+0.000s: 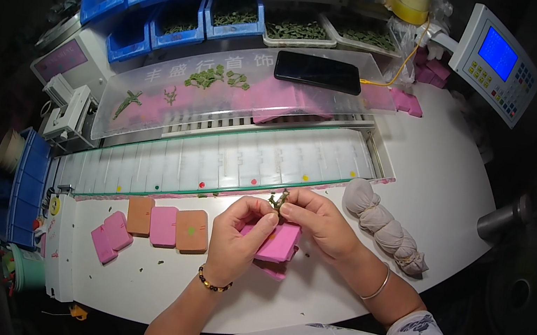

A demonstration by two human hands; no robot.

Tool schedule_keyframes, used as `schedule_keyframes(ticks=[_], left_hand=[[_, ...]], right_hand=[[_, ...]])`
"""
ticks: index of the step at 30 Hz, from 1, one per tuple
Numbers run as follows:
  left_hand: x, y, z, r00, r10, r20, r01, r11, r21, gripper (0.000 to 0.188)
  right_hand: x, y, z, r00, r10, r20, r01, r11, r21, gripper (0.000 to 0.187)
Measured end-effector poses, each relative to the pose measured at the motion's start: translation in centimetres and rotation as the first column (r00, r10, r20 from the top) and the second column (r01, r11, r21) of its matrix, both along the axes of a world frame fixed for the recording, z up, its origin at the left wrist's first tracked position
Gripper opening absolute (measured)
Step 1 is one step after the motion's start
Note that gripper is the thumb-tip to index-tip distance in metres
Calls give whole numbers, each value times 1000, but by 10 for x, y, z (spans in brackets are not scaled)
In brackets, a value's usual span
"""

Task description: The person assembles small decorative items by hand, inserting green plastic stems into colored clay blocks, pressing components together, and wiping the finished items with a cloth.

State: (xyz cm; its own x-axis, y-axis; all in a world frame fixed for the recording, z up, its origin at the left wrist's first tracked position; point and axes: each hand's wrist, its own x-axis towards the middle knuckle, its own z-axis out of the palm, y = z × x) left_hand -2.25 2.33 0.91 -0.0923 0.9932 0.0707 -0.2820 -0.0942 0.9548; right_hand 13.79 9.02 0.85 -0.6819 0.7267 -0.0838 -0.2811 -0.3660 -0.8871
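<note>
Seemingly, fingers [265,224] pinch jagged green pieces [276,201].

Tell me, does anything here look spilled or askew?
Green scraps lie scattered on the white table, outside the bins of similar pieces, so they look spilled. The leftmost pink blocks also sit askew beside the straighter brown ones.

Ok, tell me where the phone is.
In the head view, the phone lies in the upper part, just right of centre, on the clear cover, with a yellow cable at its right end.
</note>
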Motion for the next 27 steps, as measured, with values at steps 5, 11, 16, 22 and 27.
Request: schedule_keyframes(ticks=[5, 11, 16, 22, 27], left_hand=[[-1, -1, 1, 999, -33, 22, 31, 998, 59, 10], [-2, -3, 3, 998, -43, -55, 49, 992, 118, 8], [-5, -3, 7, 978, -69, -198, 105, 978, 180, 8], [-10, -1, 4, 961, -106, -256, 159, 968, 197, 8], [-4, -1, 3, 949, 40, -312, 24, 980, 199, 6]], right_hand=[[-4, -8, 6, 996, -43, -78, 34, 992, -126, 14], [-1, -9, 3, 990, -23, -140, -5, 979, -202, 18], [-2, -14, 14, 993, -30, -114, 4, 975, -221, 14], [1, -15, 16, 991, -3, -137, -29, 973, -228, 14], [-6, -17, 12, 992, -119, -51, 115, 990, -76, 13]])
